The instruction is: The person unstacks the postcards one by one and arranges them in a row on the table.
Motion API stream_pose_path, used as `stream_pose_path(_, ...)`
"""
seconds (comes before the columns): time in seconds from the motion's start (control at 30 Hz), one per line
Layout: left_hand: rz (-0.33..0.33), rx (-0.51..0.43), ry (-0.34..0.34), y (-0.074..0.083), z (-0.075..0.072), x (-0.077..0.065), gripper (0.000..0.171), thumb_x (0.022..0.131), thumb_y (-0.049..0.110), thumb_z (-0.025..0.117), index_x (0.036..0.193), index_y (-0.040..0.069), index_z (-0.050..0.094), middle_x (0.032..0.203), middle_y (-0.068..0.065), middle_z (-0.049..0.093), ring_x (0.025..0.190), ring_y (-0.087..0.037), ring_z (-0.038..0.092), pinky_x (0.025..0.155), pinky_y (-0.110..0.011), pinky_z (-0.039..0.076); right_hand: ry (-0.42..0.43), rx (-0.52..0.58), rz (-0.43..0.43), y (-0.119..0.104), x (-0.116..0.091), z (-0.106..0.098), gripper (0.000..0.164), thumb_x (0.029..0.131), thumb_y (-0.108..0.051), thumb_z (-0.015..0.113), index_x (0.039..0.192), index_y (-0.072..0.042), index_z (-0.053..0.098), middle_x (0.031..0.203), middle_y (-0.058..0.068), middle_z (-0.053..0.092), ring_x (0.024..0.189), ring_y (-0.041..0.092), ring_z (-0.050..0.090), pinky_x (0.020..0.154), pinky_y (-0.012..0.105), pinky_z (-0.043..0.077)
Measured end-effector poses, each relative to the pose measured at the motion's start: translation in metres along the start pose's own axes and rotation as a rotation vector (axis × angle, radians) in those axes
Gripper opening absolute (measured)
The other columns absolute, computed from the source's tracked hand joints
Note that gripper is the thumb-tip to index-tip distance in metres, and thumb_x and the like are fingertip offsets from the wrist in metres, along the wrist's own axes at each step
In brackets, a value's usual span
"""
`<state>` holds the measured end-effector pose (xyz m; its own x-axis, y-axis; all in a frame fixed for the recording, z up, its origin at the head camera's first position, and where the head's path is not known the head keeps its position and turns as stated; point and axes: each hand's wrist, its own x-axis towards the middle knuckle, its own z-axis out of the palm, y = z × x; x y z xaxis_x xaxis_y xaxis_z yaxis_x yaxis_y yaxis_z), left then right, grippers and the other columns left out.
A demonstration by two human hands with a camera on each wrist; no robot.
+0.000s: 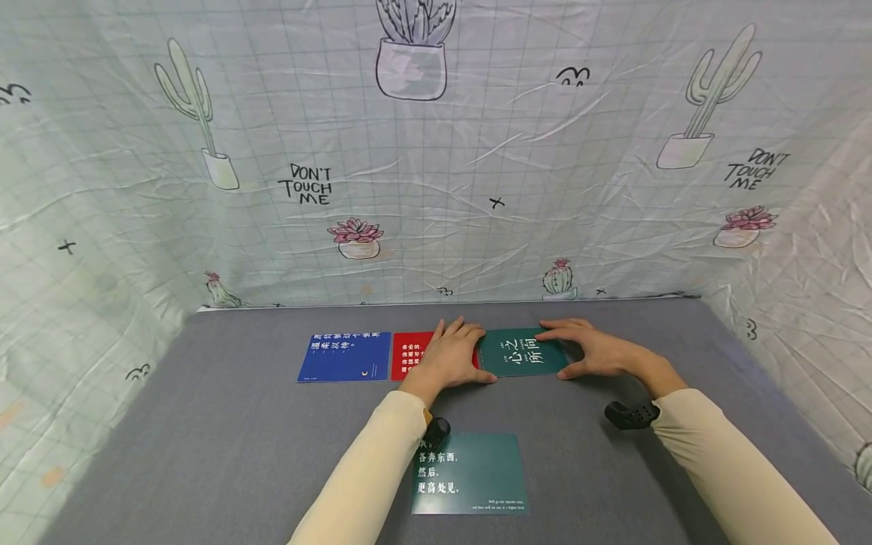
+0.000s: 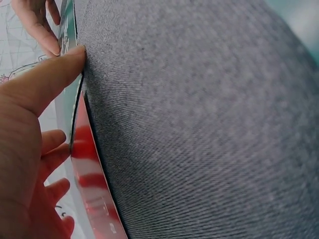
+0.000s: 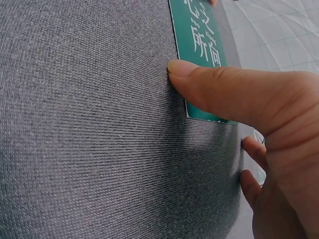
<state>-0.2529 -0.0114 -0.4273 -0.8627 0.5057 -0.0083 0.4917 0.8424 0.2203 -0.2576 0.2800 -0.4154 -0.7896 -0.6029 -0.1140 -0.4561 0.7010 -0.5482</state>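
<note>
A green card (image 1: 507, 363) with white characters lies at the back of the grey table, beside a red card (image 1: 405, 348). My left hand (image 1: 446, 356) reaches over the red card and holds the green card's left end, thumb at the near corner and fingers towards the far edge. My right hand (image 1: 599, 352) holds the same card's right end, thumb on the near edge and index finger at the far edge. In the right wrist view the thumb (image 3: 214, 87) overlaps the green card (image 3: 197, 107). The left hand hides much of the red card.
A blue card (image 1: 347, 359) lies left of the red one. Nearer me, another green card (image 1: 473, 477) is partly covered by the left sleeve (image 1: 371, 469). Behind the table (image 1: 238, 439) hangs a printed cloth (image 1: 436, 174) with cactus drawings.
</note>
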Motion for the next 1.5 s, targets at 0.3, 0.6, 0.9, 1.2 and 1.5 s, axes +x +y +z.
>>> stream_pose_path(0.3,0.002,-0.010,0.000,-0.001,0.000,-0.001,0.081,0.077,0.055,0.069,0.143,0.015,0.044,0.147,0.001,0.040,0.142,-0.025,0.022,0.115,-0.050,0.008,0.006,-0.017,0.001,-0.003,0.000,-0.001,0.067,0.081,-0.029,0.077,0.140,-0.013,0.050,0.153,0.014,0.027,0.137,0.040,0.016,0.101,0.067,0.023)
stream_pose_path(0.6,0.018,0.010,0.026,0.001,0.000,-0.002,0.081,0.077,0.054,0.070,0.143,0.014,0.045,0.147,0.000,0.041,0.141,-0.026,0.023,0.115,-0.050,0.010,0.009,-0.025,0.013,-0.005,0.000,0.000,0.069,0.080,-0.032,0.077,0.141,-0.014,0.049,0.154,0.012,0.026,0.139,0.038,0.015,0.103,0.067,0.022)
stream_pose_path(0.9,0.078,-0.058,0.078,0.003,-0.007,-0.014,0.080,0.079,0.050,0.070,0.144,0.012,0.042,0.148,-0.002,0.039,0.141,-0.026,0.023,0.115,-0.048,0.011,0.118,-0.105,-0.052,-0.020,-0.004,0.005,0.065,0.084,-0.034,0.074,0.139,-0.010,0.050,0.149,0.015,0.036,0.136,0.039,0.025,0.102,0.065,0.026)
stream_pose_path(1.2,0.140,-0.106,0.148,0.001,-0.019,-0.047,0.078,0.080,0.045,0.071,0.143,0.010,0.043,0.149,-0.006,0.039,0.141,-0.029,0.024,0.114,-0.050,0.014,0.188,-0.139,-0.153,-0.041,-0.018,0.011,0.063,0.085,-0.030,0.073,0.138,-0.007,0.050,0.143,0.015,0.043,0.131,0.038,0.034,0.099,0.063,0.032)
stream_pose_path(1.5,0.197,-0.176,0.154,0.002,-0.022,-0.086,0.084,0.076,0.050,0.072,0.145,0.013,0.041,0.150,-0.003,0.036,0.143,-0.026,0.019,0.114,-0.049,0.014,0.174,-0.174,-0.288,-0.067,-0.028,0.032,0.062,0.085,-0.035,0.073,0.140,-0.018,0.050,0.145,0.007,0.042,0.133,0.026,0.035,0.098,0.056,0.038)
